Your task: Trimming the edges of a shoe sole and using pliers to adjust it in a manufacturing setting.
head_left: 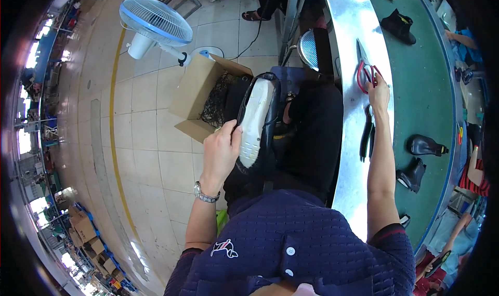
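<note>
My left hand, with a metal watch on its wrist, is closed on the near side of a black shoe. The shoe lies over my lap with its pale, unsoled bottom facing up. Out to the right, my right hand has its fingers at the red handles of a pair of scissors. The scissors lie on a shiny metal bench, blades pointing away from me. Closer to me on the bench, a dark long-handled tool like pliers lies beside my right forearm.
An open cardboard box with dark stringy scraps stands left of my knees. Behind it is a white and blue fan. Right of the bench, a green conveyor carries several black shoes. Other people sit beyond it.
</note>
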Demonstrator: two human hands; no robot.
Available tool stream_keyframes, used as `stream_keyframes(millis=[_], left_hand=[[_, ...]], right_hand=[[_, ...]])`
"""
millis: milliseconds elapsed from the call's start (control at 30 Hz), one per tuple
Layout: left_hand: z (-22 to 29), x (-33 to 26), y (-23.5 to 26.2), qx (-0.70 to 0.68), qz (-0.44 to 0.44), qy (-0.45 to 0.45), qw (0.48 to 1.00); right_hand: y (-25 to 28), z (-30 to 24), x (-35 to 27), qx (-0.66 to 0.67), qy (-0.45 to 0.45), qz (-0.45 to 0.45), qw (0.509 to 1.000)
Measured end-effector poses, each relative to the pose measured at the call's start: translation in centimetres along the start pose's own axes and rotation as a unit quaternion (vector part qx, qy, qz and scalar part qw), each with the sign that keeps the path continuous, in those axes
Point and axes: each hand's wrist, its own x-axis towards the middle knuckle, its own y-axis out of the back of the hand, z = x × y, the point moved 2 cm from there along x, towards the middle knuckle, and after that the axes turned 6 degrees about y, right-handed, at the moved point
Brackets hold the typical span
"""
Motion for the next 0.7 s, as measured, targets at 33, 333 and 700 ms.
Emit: stream_keyframes(millis=[33,333,700], left_hand=[[-0.1,-0.1,-0.2,0.004,0.002,0.002,1.000],[-4.4,1.3,-0.6,-0.073,0.061,0.093,0.991],[9.8,5.7,-3.5,-0.012,-0.044,-0.337,0.940]], right_hand=[[-0.1,-0.3,-0.5,-0.035,0.033,0.019,0.999],[4.5,-3.1,-12.8,0.062,-0.028,0.035,0.997],[2.7,-1.2,-16.7,-0.085,-0.019,0.089,0.992]])
